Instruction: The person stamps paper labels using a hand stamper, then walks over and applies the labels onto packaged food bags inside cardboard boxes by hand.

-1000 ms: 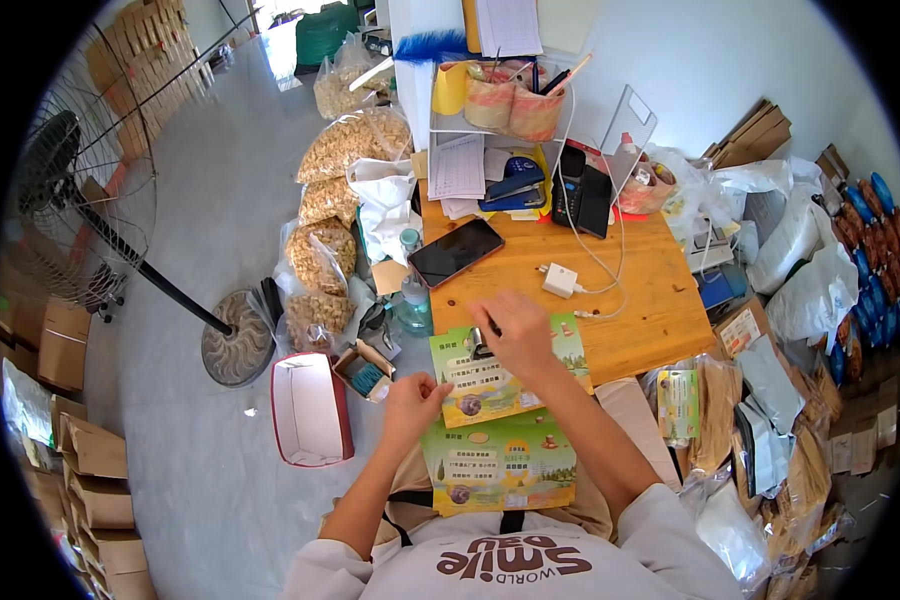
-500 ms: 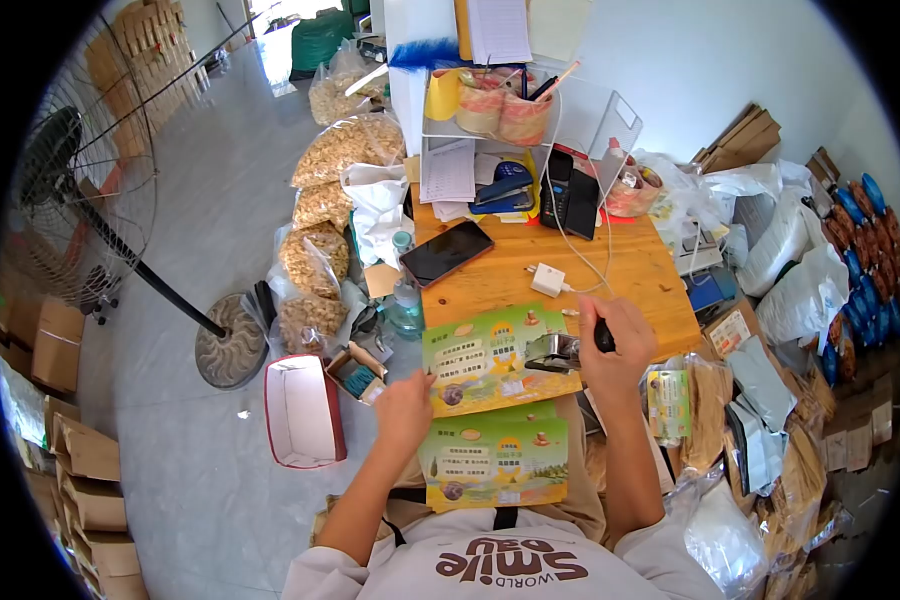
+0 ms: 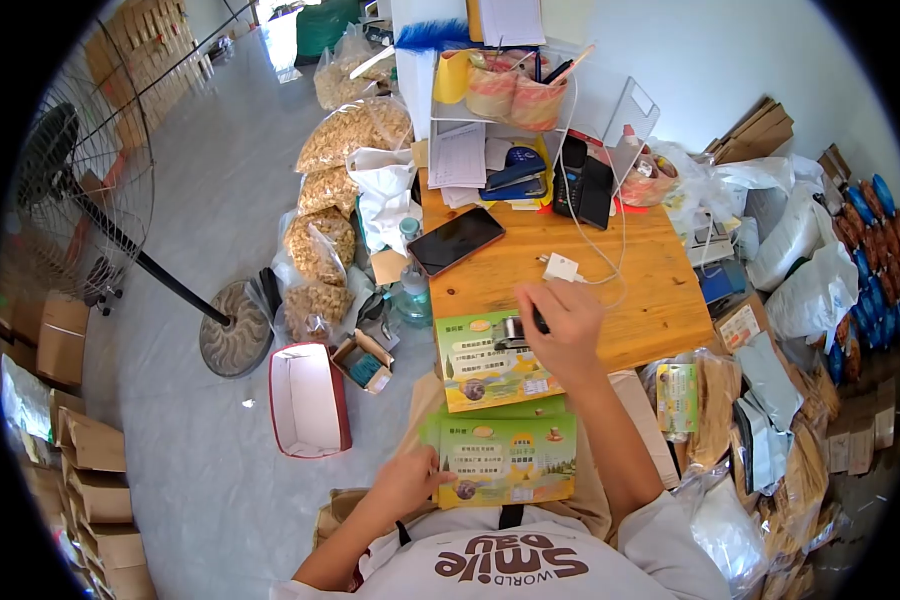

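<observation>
In the head view, the right hand [image 3: 565, 325] is closed around the black handle of a tool [image 3: 511, 333], whose metal end lies over the upper right part of the top sheet [image 3: 490, 375]; that sheet, green and yellow with printed lines, lies at the near edge of the wooden table [image 3: 660, 300], its lower part reaching out towards the lap; the left hand [image 3: 407, 480] is at the left edge of the lap sheets [image 3: 510, 460], fingers bent and touching the print, though I cannot tell whether it pinches them or only rests there; these sheets lie in an uneven pile on the person's thighs, just below the top sheet and of like design; farther back on the table, a phone [image 3: 458, 241] lies aslant near the left edge, a white charger [image 3: 561, 268] sits beyond the right hand, and a stapler [image 3: 515, 175] and a black handset [image 3: 570, 180] stand near the back; left of the table are a bottle [image 3: 411, 300], a small carton [image 3: 380, 381] with teal contents and a red-edged box [image 3: 310, 400], open side up; a fan [image 3: 55, 145] stands well apart, at far left.
</observation>
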A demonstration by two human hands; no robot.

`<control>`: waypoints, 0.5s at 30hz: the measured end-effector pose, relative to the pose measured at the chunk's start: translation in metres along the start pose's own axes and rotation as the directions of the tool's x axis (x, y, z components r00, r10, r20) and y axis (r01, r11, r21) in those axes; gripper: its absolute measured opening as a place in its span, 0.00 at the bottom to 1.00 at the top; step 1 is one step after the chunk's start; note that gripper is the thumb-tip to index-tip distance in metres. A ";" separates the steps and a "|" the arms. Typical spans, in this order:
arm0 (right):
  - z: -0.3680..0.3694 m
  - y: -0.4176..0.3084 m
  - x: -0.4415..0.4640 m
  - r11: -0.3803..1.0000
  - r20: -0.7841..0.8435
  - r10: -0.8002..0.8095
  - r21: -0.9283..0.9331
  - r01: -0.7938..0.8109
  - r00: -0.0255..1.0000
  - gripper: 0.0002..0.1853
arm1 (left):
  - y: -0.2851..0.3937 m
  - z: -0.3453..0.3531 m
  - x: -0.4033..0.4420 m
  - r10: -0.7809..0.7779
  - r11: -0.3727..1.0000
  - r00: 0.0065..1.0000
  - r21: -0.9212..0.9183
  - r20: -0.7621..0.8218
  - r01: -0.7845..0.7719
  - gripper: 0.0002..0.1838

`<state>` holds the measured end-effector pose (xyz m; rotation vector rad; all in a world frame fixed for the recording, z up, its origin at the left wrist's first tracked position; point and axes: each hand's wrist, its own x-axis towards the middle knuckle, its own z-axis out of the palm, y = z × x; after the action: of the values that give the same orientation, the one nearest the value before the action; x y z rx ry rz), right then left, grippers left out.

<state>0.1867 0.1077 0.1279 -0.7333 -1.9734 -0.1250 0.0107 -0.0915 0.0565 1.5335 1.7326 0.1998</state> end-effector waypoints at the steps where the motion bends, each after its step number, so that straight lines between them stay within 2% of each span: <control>1: 0.012 0.003 -0.002 1.000 -0.003 -0.021 0.001 0.021 1.000 0.06 | -0.002 -0.004 0.003 -0.007 1.000 1.000 -0.002 0.000 0.007 0.15; 4: 0.042 0.010 -0.008 0.996 0.057 -0.082 0.026 0.081 0.995 0.05 | -0.009 -0.022 0.016 -0.003 1.000 0.996 0.028 -0.094 0.006 0.15; 5: 0.053 0.012 -0.010 0.993 0.025 -0.107 0.060 0.105 0.994 0.05 | -0.009 -0.030 0.023 0.005 1.000 0.984 -0.004 -0.178 -0.006 0.15; 7: 0.054 0.009 -0.006 0.998 0.054 -0.061 0.036 0.059 0.997 0.05 | -0.014 -0.036 0.040 0.053 0.995 0.938 -0.059 -0.342 -0.078 0.15; 8: 0.054 0.010 -0.006 1.000 0.081 -0.014 0.010 0.014 0.997 0.05 | -0.015 -0.035 0.051 0.052 0.995 0.941 -0.063 -0.335 -0.077 0.15; 10: 0.063 0.014 -0.019 1.000 0.070 -0.010 0.026 0.008 0.997 0.06 | -0.012 -0.034 0.069 0.070 0.985 0.869 -0.105 -0.489 -0.138 0.17; 15: 0.068 0.014 -0.023 0.998 0.005 0.009 0.070 -0.009 1.000 0.06 | -0.001 -0.022 0.104 0.044 0.971 0.860 -0.180 -0.508 -0.156 0.19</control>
<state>0.1496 0.1349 0.0717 -0.6972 -1.9686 -0.0487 0.0007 0.0091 0.0241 1.4924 1.9416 0.8837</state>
